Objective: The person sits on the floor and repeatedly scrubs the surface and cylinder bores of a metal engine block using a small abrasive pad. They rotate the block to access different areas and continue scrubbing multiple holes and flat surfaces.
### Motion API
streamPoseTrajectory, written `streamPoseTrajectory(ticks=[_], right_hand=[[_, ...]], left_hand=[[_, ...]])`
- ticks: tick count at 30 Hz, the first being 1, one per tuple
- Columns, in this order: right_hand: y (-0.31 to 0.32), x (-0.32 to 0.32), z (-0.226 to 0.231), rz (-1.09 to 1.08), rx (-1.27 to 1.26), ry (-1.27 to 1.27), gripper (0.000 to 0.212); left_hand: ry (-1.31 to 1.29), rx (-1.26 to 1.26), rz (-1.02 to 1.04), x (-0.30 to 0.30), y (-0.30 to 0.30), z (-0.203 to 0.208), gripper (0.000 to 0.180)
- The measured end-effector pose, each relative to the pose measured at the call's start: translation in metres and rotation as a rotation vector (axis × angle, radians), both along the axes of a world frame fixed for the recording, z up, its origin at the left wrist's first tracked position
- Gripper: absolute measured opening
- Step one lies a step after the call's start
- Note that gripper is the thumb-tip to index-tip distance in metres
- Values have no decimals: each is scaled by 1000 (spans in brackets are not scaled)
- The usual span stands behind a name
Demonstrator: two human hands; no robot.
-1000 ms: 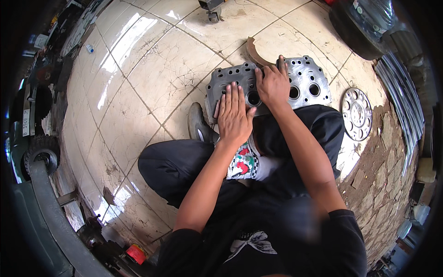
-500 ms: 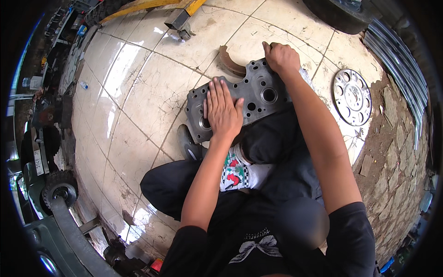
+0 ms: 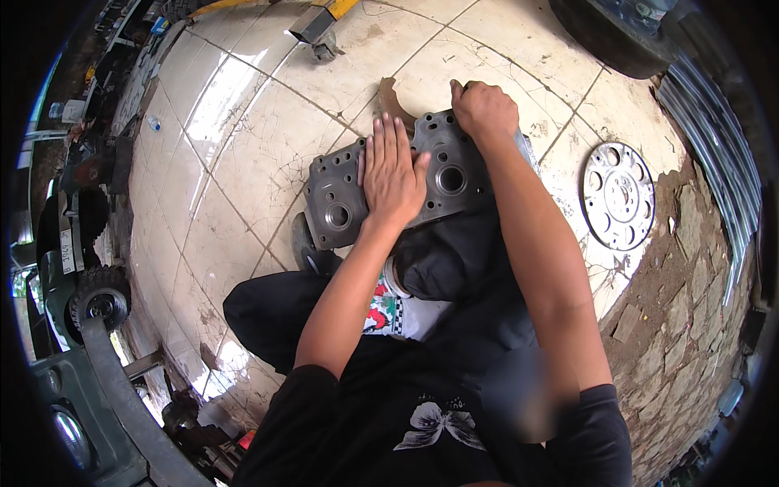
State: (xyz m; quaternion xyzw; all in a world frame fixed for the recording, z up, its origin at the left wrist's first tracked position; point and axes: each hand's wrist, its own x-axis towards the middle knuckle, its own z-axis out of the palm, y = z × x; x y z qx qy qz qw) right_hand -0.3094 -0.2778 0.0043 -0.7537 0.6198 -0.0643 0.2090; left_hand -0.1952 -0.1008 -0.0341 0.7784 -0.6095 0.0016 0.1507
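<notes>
A grey metal cylinder head lies across my lap and shin, its flat face with round bores and bolt holes turned up. My left hand rests flat on that face between two of the large bores, fingers together and stretched out, covering part of it. At the far right end, my right hand is closed round the cylinder head's edge, thumb sticking out; its fingertips are hidden. Behind the cylinder head, a curved brown metal piece is on the tiles, partly covered.
A round metal plate with holes lies on the tiled floor to the right. Long metal strips and a black tyre are beyond it. A yellow stand leg is ahead; a dark green vehicle is at left.
My left hand has slid rightward over the cylinder head's face, uncovering the left bore. My right hand keeps its place on the far right edge. The view has shifted slightly.
</notes>
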Motion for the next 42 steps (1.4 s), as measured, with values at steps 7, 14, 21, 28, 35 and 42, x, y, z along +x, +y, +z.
streamPoseTrajectory(ticks=[7, 14, 21, 28, 35, 42], right_hand=[[-3, -6, -3, -4, -33, -27, 57], [-4, -6, -5, -13, -22, -44, 53], [-10, -6, -10, 19, -19, -7, 49], [-6, -5, -5, 30, -68, -41, 42], [-5, -7, -5, 34, -39, -47, 41], [-4, -3, 2, 28, 35, -34, 44]], left_hand=[[64, 43, -141, -17, 32, 0, 76], [433, -195, -104, 14, 47, 18, 68], [45, 38, -107, -24, 51, -2, 77], [404, -165, -232, -5, 1, 8, 75], [147, 6, -312, -15, 68, 6, 79], [115, -5, -285, -6, 27, 12, 78]])
